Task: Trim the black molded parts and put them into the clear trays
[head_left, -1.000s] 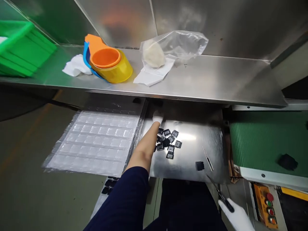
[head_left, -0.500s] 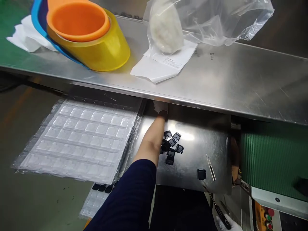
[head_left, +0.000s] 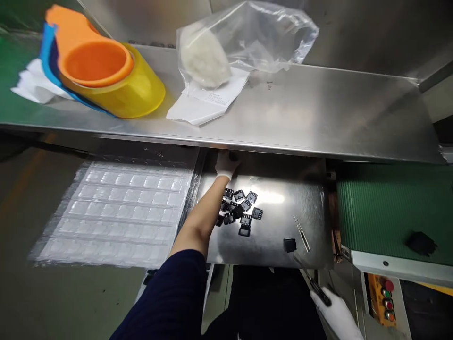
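Now my gloved left hand (head_left: pixel 225 165) reaches under the edge of a steel shelf (head_left: pixel 283 113), fingers in shadow; I cannot tell whether they are apart or together, or whether they hold anything. Just below that hand, beside my forearm (head_left: pixel 201 222), a loose cluster of black connectors (head_left: pixel 238 210) lies on a steel plate (head_left: pixel 276 248). Further toward my right hand, a lone connector (head_left: pixel 289 245) sits on the plate, with tweezers (head_left: pixel 301 234) just beside it.

My gloved right hand (head_left: pixel 336 314), low and well apart from the left, is closed around black-handled snips (head_left: pixel 316 289), their tips near the plate's lower edge.

Left of my left forearm lie clear blister trays (head_left: pixel 113 212). On the shelf, above my left hand, stand nested orange and yellow scoops (head_left: pixel 106 78), with a plastic bag (head_left: pixel 240 42) holding something white and a white paper (head_left: pixel 194 111) beside them. Right of the plate runs a green belt (head_left: pixel 382 208); below it, near my right hand, is a button panel (head_left: pixel 380 300).
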The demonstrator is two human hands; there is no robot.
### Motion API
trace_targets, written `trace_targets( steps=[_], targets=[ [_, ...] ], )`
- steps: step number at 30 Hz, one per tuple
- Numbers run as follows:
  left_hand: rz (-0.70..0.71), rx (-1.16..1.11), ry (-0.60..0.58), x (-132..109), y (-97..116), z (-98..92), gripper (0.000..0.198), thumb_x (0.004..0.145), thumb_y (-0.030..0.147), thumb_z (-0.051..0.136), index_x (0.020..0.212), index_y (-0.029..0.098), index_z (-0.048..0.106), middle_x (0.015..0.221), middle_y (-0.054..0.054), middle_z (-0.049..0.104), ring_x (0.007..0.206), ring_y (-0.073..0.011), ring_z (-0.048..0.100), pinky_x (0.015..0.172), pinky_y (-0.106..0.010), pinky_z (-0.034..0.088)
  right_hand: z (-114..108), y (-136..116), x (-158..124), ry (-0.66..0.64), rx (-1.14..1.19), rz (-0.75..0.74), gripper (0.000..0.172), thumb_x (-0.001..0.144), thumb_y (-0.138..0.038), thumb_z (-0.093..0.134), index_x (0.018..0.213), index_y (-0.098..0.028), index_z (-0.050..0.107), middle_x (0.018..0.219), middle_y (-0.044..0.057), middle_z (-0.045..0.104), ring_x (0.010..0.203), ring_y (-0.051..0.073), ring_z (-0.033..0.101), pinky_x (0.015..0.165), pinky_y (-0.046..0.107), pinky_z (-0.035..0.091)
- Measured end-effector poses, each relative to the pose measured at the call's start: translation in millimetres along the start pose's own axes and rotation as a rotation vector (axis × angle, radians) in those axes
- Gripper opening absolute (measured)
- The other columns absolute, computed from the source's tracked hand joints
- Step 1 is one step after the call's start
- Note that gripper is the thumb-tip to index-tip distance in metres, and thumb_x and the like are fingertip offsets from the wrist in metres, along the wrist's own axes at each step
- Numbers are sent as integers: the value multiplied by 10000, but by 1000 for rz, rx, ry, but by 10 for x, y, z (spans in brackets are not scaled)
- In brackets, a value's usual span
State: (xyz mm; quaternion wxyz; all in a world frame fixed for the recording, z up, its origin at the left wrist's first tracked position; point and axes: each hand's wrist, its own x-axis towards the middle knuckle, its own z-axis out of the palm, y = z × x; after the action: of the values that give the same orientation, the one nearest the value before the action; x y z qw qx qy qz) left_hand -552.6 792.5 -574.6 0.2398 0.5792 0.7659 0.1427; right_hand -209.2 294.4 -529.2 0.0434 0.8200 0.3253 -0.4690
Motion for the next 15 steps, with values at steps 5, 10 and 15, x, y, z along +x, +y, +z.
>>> trace_targets(
  steps=[5,10,15],
  targets=[
    [402,83,-263,-1618,244,68,456,899,592,673,1167,225,649,1162,-108,713,1051,-272,695,826,-319,541,-430,-472,-168,67,-53,-179,505,939,-633,518,1046,-213,778,1044,107,805,1050,287,746,844,293,543],
    [636,327,-565,-2747,429,331,378,875,506,707,1075,193,642,1102,-127,735,908,-273,711,722,-328,510,-682,-664,-372,62,-263,-289,518,985,-665,464,909,-231,735,896,74,778,876,259,734,743,288,483],
    [742,420,-651,-3097,459,481,326,825,398,730,1072,198,655,969,-115,760,862,-300,721,728,-350,503,-670,-554,-477,79,-447,-285,572,1007,-677,378,984,-236,741,953,109,770,927,294,743,758,331,485]
  ],
)
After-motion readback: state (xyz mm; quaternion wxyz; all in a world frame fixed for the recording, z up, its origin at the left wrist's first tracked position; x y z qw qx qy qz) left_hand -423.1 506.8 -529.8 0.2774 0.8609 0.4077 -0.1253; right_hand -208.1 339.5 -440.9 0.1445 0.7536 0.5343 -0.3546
